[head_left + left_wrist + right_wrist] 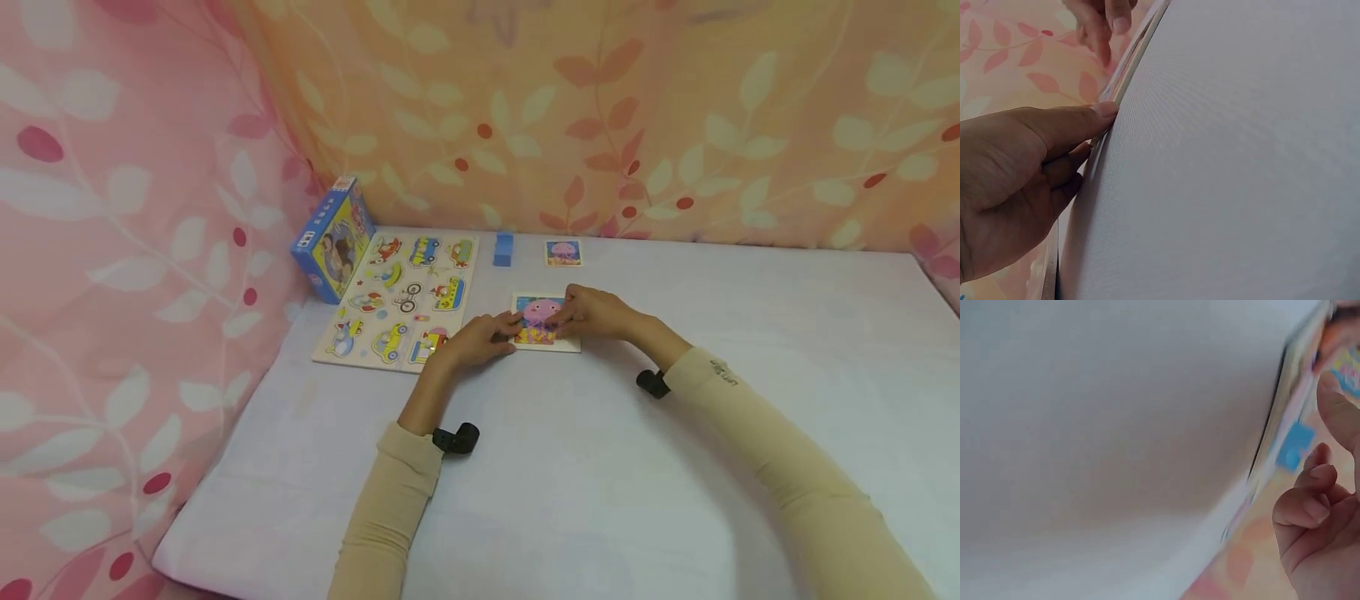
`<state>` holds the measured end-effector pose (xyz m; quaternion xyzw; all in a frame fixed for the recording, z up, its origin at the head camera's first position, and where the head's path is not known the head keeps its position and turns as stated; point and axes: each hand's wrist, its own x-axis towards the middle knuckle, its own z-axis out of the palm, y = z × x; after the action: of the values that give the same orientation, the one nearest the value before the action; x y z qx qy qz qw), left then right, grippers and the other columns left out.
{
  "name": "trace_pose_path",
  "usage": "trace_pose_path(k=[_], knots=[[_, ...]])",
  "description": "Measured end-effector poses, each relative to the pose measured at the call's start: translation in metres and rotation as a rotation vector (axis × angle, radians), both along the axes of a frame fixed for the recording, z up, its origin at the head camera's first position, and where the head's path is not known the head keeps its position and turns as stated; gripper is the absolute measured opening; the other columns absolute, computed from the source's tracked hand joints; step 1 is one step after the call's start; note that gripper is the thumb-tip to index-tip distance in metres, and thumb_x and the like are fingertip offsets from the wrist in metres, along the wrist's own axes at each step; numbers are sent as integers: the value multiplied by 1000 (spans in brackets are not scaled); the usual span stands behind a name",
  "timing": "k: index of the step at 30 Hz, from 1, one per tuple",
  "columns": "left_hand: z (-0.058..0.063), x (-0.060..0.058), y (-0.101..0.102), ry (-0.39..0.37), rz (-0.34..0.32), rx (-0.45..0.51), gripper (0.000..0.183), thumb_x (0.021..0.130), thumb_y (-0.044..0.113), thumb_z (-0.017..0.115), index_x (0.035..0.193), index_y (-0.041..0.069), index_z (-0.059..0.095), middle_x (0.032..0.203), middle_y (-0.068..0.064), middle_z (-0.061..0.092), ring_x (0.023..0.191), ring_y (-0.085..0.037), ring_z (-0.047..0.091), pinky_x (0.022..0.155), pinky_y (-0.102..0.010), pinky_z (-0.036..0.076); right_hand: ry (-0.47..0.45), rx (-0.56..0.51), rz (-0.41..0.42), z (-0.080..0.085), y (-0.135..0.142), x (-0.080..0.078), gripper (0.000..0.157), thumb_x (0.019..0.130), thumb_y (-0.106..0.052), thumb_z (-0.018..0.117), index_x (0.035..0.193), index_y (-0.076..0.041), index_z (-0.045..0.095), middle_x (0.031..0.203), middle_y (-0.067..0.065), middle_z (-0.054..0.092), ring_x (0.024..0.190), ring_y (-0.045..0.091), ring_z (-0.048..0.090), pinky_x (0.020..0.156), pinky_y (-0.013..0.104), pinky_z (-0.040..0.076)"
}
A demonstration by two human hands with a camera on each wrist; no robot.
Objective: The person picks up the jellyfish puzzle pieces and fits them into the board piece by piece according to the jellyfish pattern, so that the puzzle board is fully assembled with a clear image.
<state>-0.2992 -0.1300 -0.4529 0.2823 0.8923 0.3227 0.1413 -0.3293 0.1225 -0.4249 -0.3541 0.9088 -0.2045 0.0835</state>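
A small square picture puzzle (pixel 538 335) with a pink cartoon face lies flat on the white-covered table, in a pale frame. My left hand (pixel 483 339) holds the puzzle at its left side. In the left wrist view, the left hand (pixel 1029 165) has its thumb on the puzzle's pale edge (pixel 1127 84) and its other fingers beside it. Over the right part of the picture is my right hand (pixel 596 312), fingertips close to the surface. In the right wrist view, the right hand (pixel 1322 519) has loosely bent fingers, and no piece shows between them.
A larger board (pixel 360 350) with vehicle and toy pictures lies to the left. Behind it a blue picture box (pixel 322 242) stands upright. Farther back are a blue block (pixel 503 249) and a small picture card (pixel 563 253). Patterned curtains (pixel 525 108) hang behind the table.
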Motion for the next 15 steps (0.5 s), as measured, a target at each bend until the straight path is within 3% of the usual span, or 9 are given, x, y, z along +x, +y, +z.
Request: trace_pose_path(k=[6, 11, 15], knots=[[-3, -2, 8, -8, 12, 17, 42, 87, 15, 62, 128, 6, 52, 144, 4, 39, 140, -14, 24, 115, -33, 19, 83, 43, -130, 7, 84, 13, 29, 80, -16, 70, 109, -10, 69, 83, 6, 54, 71, 17, 44, 57, 24, 34], [-3, -3, 6, -15, 28, 35, 42, 87, 14, 62, 127, 6, 53, 144, 4, 39, 140, -15, 25, 115, -35, 20, 63, 59, -271, 6, 147, 43, 27, 81, -21, 70, 106, -11, 71, 77, -1, 50, 66, 11, 40, 53, 22, 32], [-6, -1, 0, -25, 37, 39, 43, 87, 14, 62, 127, 7, 52, 144, 4, 39, 140, -16, 25, 115, -36, 19, 52, 8, -315, 0, 178, 67, 29, 77, -26, 73, 103, -12, 72, 75, -3, 49, 63, 7, 38, 51, 21, 31]])
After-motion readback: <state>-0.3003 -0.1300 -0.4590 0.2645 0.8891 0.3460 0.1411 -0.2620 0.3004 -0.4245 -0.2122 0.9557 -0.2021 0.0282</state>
